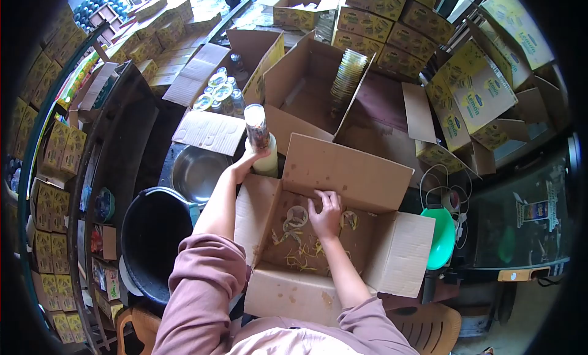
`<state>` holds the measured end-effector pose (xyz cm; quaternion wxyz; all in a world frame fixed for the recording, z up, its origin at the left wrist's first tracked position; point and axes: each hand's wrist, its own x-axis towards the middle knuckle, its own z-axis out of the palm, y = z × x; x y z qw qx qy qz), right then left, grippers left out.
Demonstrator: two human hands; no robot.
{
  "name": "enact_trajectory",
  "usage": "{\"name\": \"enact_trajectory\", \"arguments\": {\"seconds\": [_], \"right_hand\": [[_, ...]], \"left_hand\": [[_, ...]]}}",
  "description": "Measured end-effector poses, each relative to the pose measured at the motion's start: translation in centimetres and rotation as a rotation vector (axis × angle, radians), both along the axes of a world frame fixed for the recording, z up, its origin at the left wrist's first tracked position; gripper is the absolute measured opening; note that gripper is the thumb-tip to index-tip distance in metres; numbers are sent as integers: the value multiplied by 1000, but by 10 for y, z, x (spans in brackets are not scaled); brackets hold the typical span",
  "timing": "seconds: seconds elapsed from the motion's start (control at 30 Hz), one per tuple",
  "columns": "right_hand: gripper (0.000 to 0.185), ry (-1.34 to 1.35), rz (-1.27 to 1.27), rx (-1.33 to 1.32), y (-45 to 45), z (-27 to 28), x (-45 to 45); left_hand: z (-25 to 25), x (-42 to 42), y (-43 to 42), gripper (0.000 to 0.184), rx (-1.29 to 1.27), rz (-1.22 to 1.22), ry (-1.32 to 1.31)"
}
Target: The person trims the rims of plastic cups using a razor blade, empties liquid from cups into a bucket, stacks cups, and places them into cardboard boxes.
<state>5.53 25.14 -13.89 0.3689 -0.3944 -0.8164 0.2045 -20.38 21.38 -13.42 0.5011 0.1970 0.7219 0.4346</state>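
- So, left hand [260, 151] is wrapped round a clear container [256, 121], roughly upright at the far left of the open box [404, 252]; might be stacked cups, hard to tell.
- Right hand [325, 215] is inside the box, fingers loosely bent, just right of a round piece [297, 216]. Can't tell if it's gripping anything.
- I'd go firm on the left, light fingertips near those yellow strips [304, 257].
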Motion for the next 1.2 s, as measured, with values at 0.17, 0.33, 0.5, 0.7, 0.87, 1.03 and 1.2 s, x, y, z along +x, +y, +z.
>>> {"name": "enact_trajectory", "arguments": {"seconds": [0.17, 0.33, 0.5, 0.7, 0.87, 1.03, 1.2], "right_hand": [[8, 190, 73, -99, -6, 29, -18], [42, 470, 371, -742, -6, 50, -67], [84, 323, 357, -1104, 25, 18, -134], [89, 364, 125, -1380, 41, -7, -184], [94, 330, 48, -1452, 49, -22, -198], [99, 310, 82, -1492, 42, -16, -202], [82, 718, 717, -1644, 49, -26, -201]], "left_hand": [[-6, -2, -3, 96, 107, 76, -27], [-5, 2, -5, 89, 252, 154, -24], [13, 17, -4, 81, 366, 148, 133], [8, 30, 1, 52, 575, 281, 186], [1, 26, -6, 64, 573, 325, 124], [-14, 16, -18, 64, 546, 467, 85], [35, 37, -2, 106, 99, 518, 619]]}}
